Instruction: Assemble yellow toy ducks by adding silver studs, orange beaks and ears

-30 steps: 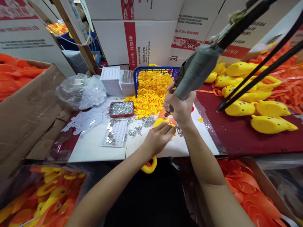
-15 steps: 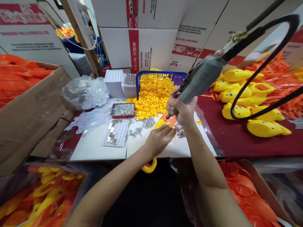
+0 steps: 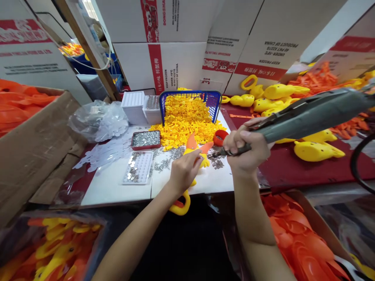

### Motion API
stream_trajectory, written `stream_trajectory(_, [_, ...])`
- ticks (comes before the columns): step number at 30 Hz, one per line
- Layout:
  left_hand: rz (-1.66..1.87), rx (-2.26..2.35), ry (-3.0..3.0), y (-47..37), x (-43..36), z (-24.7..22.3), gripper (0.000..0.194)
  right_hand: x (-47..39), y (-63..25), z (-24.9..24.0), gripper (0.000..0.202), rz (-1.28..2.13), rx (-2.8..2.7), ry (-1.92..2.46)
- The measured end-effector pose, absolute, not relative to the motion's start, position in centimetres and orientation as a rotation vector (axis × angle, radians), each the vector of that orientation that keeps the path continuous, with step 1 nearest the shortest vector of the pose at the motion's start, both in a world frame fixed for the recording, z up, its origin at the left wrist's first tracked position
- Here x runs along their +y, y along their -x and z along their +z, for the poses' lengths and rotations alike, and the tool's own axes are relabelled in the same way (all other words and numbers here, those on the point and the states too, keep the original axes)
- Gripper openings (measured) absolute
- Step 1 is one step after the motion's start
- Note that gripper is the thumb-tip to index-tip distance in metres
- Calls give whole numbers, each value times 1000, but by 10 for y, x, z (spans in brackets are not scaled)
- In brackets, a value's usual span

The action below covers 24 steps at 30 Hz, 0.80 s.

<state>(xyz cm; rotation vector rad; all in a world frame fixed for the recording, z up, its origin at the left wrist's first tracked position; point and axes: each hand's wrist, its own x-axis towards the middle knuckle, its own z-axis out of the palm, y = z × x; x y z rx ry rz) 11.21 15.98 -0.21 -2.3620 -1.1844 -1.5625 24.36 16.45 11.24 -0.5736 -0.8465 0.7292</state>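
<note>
My left hand (image 3: 183, 169) lies over a yellow and orange plastic toy (image 3: 204, 160) at the front of the white work surface, its fingers closed on it and hiding much of its body. Orange flaps (image 3: 191, 141) stick up at the toy's far end, while a yellow ring handle (image 3: 183, 207) hangs past the table edge below my wrist. In my right hand (image 3: 249, 152) is a grey-green electric screwdriver (image 3: 310, 115), held nearly level. Its bit points left, just above a small pile of dark screws (image 3: 217, 163) and apart from the toy.
A blue basket (image 3: 218, 107) spills small yellow parts (image 3: 187, 128). Left of it are a red tray of tiny metal pieces (image 3: 145, 139), a white tray with round discs (image 3: 137, 168) and plastic bags (image 3: 98, 119). Yellow toys (image 3: 318, 150) lie right. Boxes of orange parts (image 3: 304, 249) flank me.
My right hand has drawn the screwdriver back from the toy to the right and tipped it from steep to nearly level. A red ring-shaped piece now shows beside the basket.
</note>
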Motion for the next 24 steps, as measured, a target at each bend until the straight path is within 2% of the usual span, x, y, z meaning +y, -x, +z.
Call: stream_trajectory(24, [-1560, -1124, 2348, -116, 153, 5, 15, 169, -231, 91, 16, 727, -903, 548])
